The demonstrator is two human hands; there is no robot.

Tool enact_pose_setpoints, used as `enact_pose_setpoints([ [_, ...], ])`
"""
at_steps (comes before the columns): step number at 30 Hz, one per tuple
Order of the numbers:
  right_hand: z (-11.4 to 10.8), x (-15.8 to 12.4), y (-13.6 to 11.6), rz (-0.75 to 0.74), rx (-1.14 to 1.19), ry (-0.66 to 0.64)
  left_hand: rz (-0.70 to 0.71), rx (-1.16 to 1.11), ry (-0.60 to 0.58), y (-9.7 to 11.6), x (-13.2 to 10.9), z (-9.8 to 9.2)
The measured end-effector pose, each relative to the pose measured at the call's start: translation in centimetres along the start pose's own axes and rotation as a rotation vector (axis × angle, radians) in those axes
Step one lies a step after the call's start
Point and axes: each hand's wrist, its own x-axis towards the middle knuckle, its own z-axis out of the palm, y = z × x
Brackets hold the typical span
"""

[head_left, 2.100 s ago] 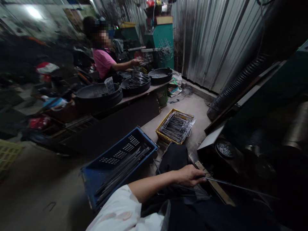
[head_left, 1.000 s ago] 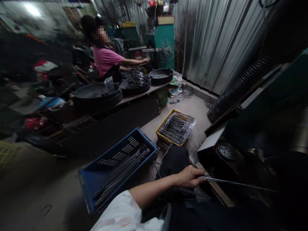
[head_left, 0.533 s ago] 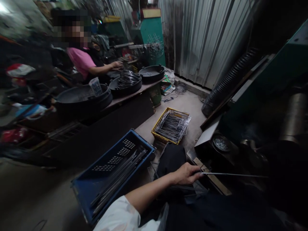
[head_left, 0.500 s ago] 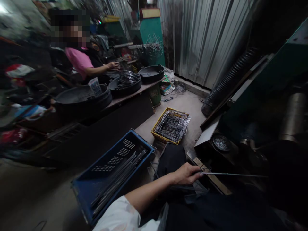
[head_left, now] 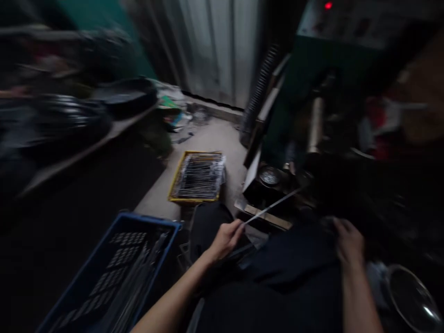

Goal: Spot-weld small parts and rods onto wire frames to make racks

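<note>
Corrugated metal wall (head_left: 215,46) and concrete floor (head_left: 194,148) fill the background while the left hand (head_left: 225,240) pinches a thin steel rod (head_left: 274,208) above the dark-trousered lap (head_left: 277,277), well apart from the right hand (head_left: 348,240), whose grip is too blurred to tell.

head cam, facing fwd + down, close range

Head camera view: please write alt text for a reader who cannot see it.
The left hand holds a thin metal rod above the dark lap, near the right hand. A blue crate of rods lies at lower left; a yellow tray of wire racks sits on the floor ahead.
</note>
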Motion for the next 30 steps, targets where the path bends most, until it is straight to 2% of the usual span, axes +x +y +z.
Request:
enact_pose_setpoints([
  [2,1.1,-0.6,0.4,0.088,0.211,-0.11,-0.004,-0.003,-0.003,-0.1,0.3,-0.1],
  [3,2.4,-0.7,0.4,0.103,0.317,-0.205,-0.003,0.0,-0.005,-0.1,0.5,0.0],
  [4,4.1,-0.7,0.5,0.104,0.394,-0.244,-0.001,0.006,-0.004,-0.1,0.6,0.0],
  [8,10.2,-1.1,-0.1,0.18,0.545,-0.323,0.004,0.062,0.029,0.1,0.5,0.3],
  [11,12.5,-2.2,-0.8,0.225,0.625,-0.383,0.015,0.084,0.058,0.2,0.5,0.4],
  [16,13.5,-3.5,-1.9,0.23,0.741,-0.382,0.032,0.102,0.093,0.3,1.1,0.2],
  [23,14.1,-3.2,-2.9,0.234,0.745,-0.358,0.059,0.11,0.134,0.7,2.3,0.2],
  [30,14.3,-2.6,-3.2,0.233,0.775,-0.364,-0.012,0.068,0.078,0.7,3.3,-0.1],
])
